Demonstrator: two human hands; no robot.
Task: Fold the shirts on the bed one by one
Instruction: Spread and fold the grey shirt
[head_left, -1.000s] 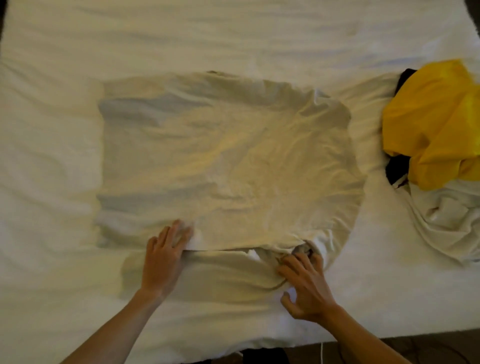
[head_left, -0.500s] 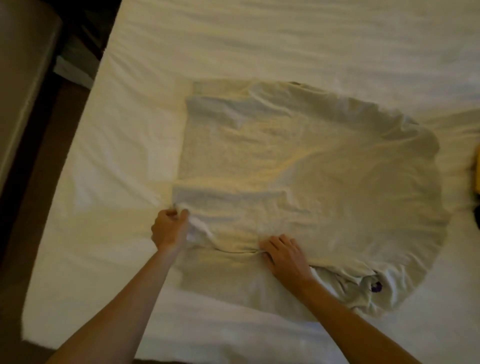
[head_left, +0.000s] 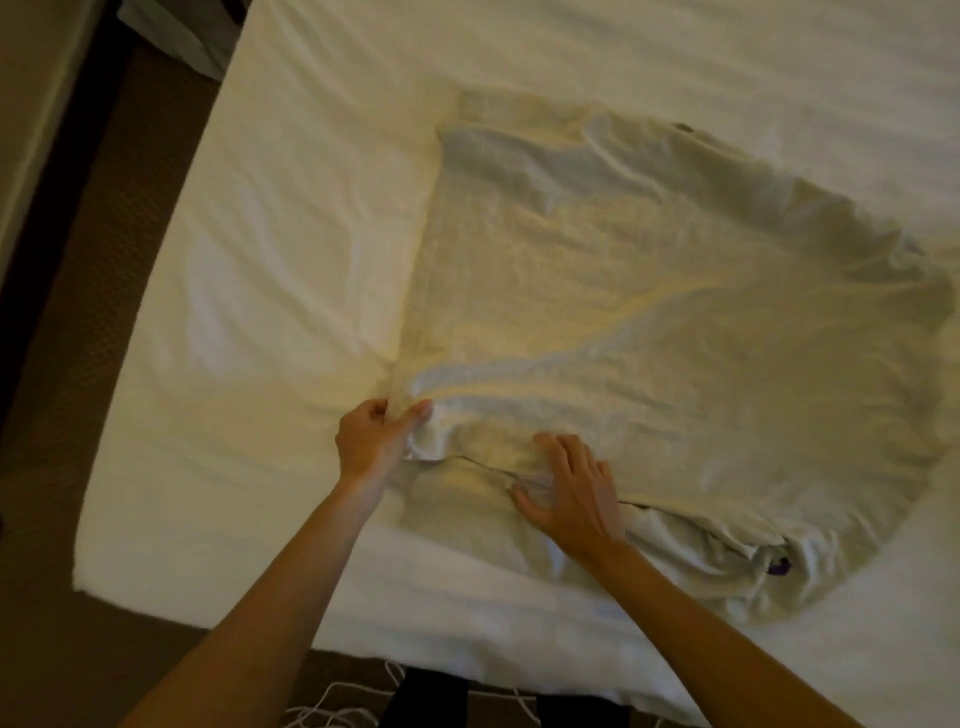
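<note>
shirt (head_left: 649, 312) under left hand (head_left: 371, 441) pinch

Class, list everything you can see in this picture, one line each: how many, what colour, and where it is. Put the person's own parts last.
Shirt: one, cream-white, spread over the middle and right of the bed, near edge folded over itself.
Purple mark: one, on the bunched part of the shirt at lower right; what it is cannot be told.
Bed: one, white sheet, fills most of the view.
Floor: brown, along the left side of the bed.
White cord: loops on the floor at the bed's near edge.
Left hand: one, its grip pinches the shirt's near left corner.
Right hand: one, fingers spread flat, pressing on the shirt's near fold.
</note>
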